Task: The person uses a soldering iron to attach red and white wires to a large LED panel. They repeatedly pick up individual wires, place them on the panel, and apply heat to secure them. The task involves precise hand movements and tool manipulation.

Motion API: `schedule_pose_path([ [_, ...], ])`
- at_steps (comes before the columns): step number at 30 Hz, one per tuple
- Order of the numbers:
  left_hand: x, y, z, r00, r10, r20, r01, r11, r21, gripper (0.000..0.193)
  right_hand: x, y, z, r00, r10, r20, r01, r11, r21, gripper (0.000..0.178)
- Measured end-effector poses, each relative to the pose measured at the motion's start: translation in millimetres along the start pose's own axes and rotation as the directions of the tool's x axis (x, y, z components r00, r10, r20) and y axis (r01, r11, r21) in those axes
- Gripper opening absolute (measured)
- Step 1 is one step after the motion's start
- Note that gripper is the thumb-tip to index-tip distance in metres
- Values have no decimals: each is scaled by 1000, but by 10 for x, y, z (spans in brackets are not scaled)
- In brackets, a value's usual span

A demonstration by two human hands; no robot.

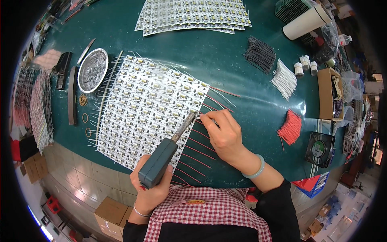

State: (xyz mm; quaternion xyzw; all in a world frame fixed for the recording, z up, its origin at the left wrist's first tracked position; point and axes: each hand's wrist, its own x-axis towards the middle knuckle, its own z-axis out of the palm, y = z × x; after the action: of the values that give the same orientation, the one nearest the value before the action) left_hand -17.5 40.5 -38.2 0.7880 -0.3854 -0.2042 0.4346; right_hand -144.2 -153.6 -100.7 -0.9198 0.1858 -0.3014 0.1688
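Observation:
A white panel of small circuit boards (149,107), dotted with yellow components, lies at a tilt on the green table. My left hand (155,193) is wrapped round a dark green soldering gun (159,161). The gun's tip reaches the panel's right edge, close to my right fingertips. There my right hand (223,135) is closed in a pinch at a wire end; the wire is mostly hidden by the fingers. Red wires (197,155) stick out along the panel's right edge below that spot, and red and white ones above it. Fine white wires fringe its left side.
More panels (193,16) are stacked at the back. Bundles of black (260,54), white (284,78) and red wires (289,128) lie at right, near a cardboard box (330,94) and a fan (319,149). A silvery bowl (93,70) stands left.

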Motion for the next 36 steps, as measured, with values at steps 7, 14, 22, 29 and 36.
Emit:
schedule_pose_path([
  [7,-67,-10,-43,992,-123,10,123,992,-40,15,13,-21,-17,1000,19,-5,-19,999,36,35],
  [14,-68,20,-71,996,-91,14,92,996,-12,19,3,-17,-5,1000,27,-6,-27,1000,-3,27],
  [22,-162,-15,-97,993,-115,-18,114,992,-45,24,18,-119,-61,994,-32,-104,35,999,27,30],
  [29,-223,-57,-128,994,-107,13,107,994,-35,22,-61,-145,-15,1000,-11,-23,12,998,68,33],
  [36,-203,-12,-93,992,-125,15,126,990,-67,18,-78,-136,6,1000,-13,-11,14,998,53,33],
])
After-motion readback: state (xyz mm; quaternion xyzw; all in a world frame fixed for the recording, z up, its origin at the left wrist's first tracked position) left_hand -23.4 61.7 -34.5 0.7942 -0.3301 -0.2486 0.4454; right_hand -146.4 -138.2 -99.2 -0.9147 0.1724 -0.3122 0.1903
